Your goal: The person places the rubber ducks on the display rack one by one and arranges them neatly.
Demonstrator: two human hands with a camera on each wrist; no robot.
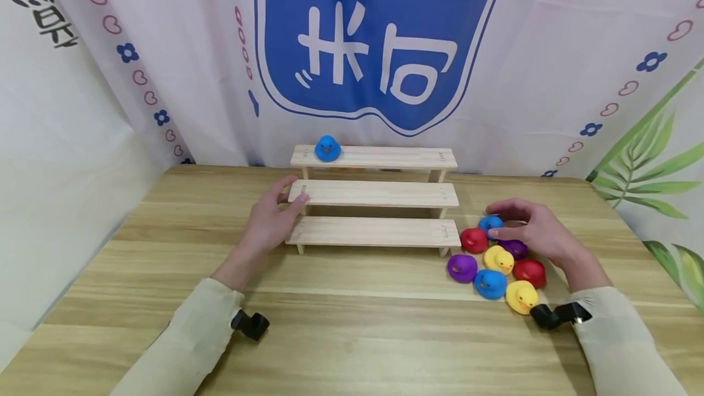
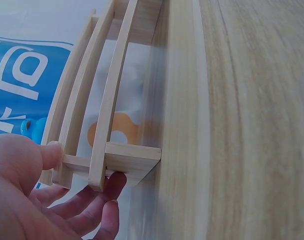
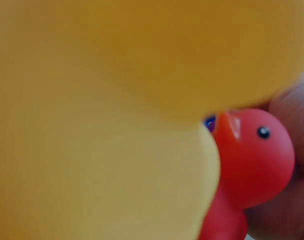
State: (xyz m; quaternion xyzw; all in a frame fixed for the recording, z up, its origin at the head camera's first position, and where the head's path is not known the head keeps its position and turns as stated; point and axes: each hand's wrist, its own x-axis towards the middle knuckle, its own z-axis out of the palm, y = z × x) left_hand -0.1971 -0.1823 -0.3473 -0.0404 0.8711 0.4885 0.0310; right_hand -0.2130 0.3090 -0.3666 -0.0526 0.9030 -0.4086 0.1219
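A three-step wooden display stand (image 1: 374, 232) stands on the table. My left hand (image 1: 271, 216) grips the left end of its middle step, thumb on top and fingers underneath; the left wrist view shows the fingers (image 2: 109, 192) near the lowest step's end. One blue rubber duck (image 1: 327, 148) sits at the top step's left end. To the right of the stand, my right hand (image 1: 541, 231) curls round another blue rubber duck (image 1: 489, 223), thumb in front and fingers behind. In the right wrist view a blurred yellow duck (image 3: 101, 150) hides most of this hand; a red duck (image 3: 257, 155) shows beside it.
Several more rubber ducks cluster close by: red ducks (image 1: 474, 241), purple ducks (image 1: 462, 268), a blue duck (image 1: 490, 284) and yellow ducks (image 1: 522, 297). A printed curtain (image 1: 220, 102) hangs behind the wooden table (image 1: 352, 335).
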